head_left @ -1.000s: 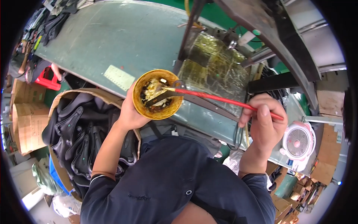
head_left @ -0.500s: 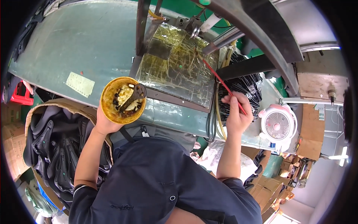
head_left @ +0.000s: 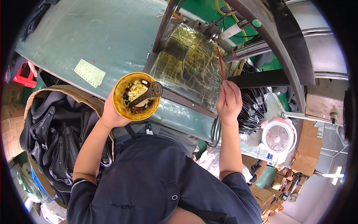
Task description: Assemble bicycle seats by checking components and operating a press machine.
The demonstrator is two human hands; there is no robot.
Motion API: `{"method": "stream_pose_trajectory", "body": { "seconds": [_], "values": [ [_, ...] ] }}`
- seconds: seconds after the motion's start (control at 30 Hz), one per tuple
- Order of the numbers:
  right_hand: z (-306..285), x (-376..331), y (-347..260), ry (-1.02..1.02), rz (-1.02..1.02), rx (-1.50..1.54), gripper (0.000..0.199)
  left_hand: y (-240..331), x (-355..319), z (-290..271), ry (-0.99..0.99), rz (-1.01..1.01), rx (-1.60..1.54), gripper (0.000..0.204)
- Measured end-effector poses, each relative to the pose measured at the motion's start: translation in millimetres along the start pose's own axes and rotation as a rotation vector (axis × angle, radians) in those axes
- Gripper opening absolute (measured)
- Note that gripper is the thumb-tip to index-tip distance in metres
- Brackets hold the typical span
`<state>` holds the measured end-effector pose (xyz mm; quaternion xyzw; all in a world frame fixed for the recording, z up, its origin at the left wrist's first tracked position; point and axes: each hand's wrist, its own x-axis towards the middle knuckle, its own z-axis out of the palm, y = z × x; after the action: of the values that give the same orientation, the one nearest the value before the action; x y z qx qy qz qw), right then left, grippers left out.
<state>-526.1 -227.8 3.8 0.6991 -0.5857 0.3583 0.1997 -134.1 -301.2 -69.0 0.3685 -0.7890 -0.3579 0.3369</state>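
My left hand (head_left: 112, 112) is wrapped round a yellow tub (head_left: 118, 98) and holds it up with its mouth toward me. Inside lie pale yellowish paste and dark bits, and a dark perforated strip (head_left: 144, 94) rests across the rim. Between the fingers of my right hand (head_left: 229, 103) is a thin red-handled brush (head_left: 222, 66). Its far tip meets, or comes very near, a small metal fitting (head_left: 213, 33) on the machine; which of the two I cannot tell. Below the brush lies a glue-streaked plastic sheet (head_left: 186, 71) on the bench.
The green bench (head_left: 100, 37) carries a pale perforated card (head_left: 90, 73), a pile of black strips (head_left: 253, 100) and a pink-and-white fan (head_left: 276, 138). Dark machine frame bars (head_left: 261, 79) stand at the right. A carton of black saddle-shaped parts (head_left: 56, 142) is at my left.
My right hand has moved up and slightly left, bringing the brush from over the plastic sheet to the metal fitting. The tub has shifted a little right with my left hand. The view has also shifted.
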Motion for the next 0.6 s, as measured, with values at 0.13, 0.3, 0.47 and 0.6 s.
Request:
{"method": "stream_pose_trajectory", "body": {
  "seconds": [0.13, 0.3, 0.47, 0.6],
  "values": [
    [-3.4, 1.8, 1.0, -0.025, -0.063, -0.021, 0.029, -2.3, 0.1, 1.4, 0.004, -0.009, -0.103, 0.089],
    [1.1, 8.1, 5.1, -0.034, -0.104, -0.059, 0.03, -10.1, -2.5, 7.6, 0.017, -0.027, -0.229, 0.089],
    [0.2, 6.4, 0.7, -0.111, -0.137, -0.053, 0.031, -11.3, -1.9, 7.1, 0.002, -0.008, -0.15, 0.088],
    [-3.8, 4.3, -4.1, -0.113, -0.088, -0.022, 0.026, -5.5, -1.1, 4.7, 0.003, -0.052, -0.165, 0.086]
  ]
}}
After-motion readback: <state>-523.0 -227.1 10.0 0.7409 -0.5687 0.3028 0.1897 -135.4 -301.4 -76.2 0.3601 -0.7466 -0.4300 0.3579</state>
